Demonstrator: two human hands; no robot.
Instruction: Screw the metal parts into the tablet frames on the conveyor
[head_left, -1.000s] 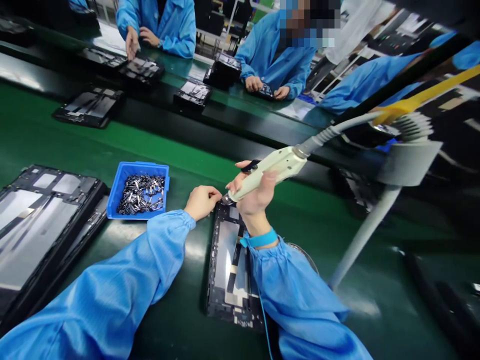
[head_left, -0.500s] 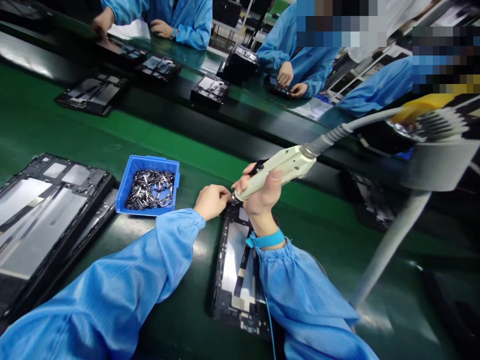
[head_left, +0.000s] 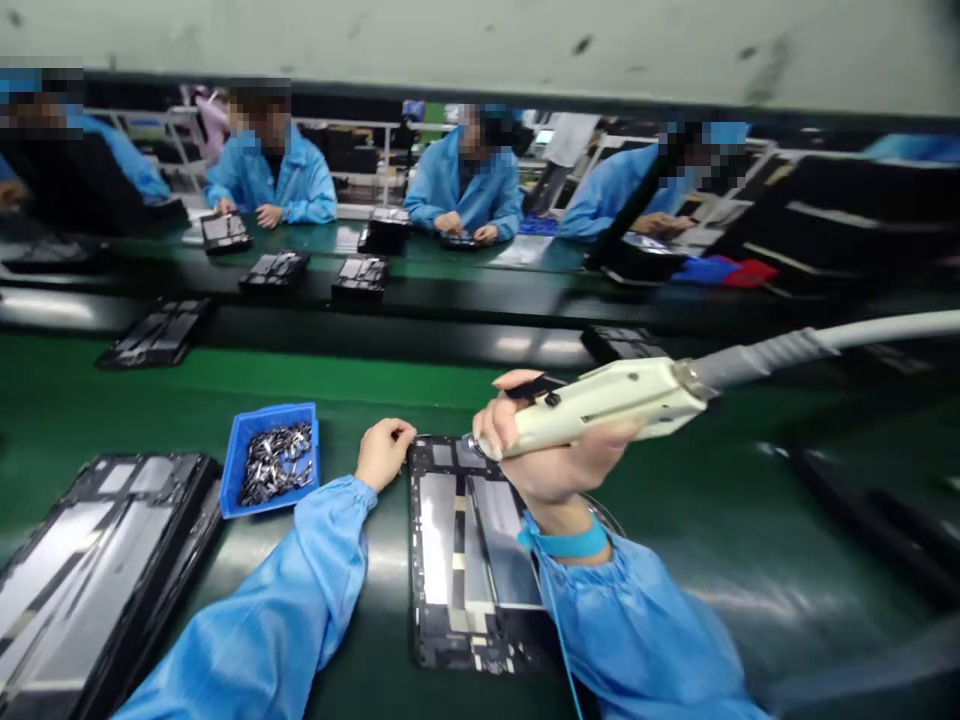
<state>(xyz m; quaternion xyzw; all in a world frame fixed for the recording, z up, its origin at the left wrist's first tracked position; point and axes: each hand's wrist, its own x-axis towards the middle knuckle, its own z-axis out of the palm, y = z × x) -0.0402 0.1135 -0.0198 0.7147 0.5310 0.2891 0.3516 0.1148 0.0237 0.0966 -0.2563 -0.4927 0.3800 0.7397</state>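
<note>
While the right hand (head_left: pixel 555 455) wraps its fingers firmly around a pale powered driver (head_left: pixel 611 400), the left hand (head_left: pixel 384 455) has thumb and fingertips pressed together at the upper left corner of a black tablet-like device (head_left: pixel 439 515); whether it pinches a small part there, I cannot tell. The device lies flat on the table (head_left: pixel 375 625), just right of the left hand and partly beneath the right one, its inner side up, with silvery panels and a dark ribbon strip in place. The driver's tip is at or just above its top edge, close to the left hand; contact is unclear. To judge by this, work on the device is under way at the top end and not finished, though any fasteners are too small to make out. Left of the left hand, a blue bin (head_left: pixel 235 455) holds plenty of small metallic parts (head_left: pixel 276 462). Farther left, similar devices lie stacked (head_left: pixel 112 540), also with inner sides showing; whether those are done or waiting, nothing tells.
</note>
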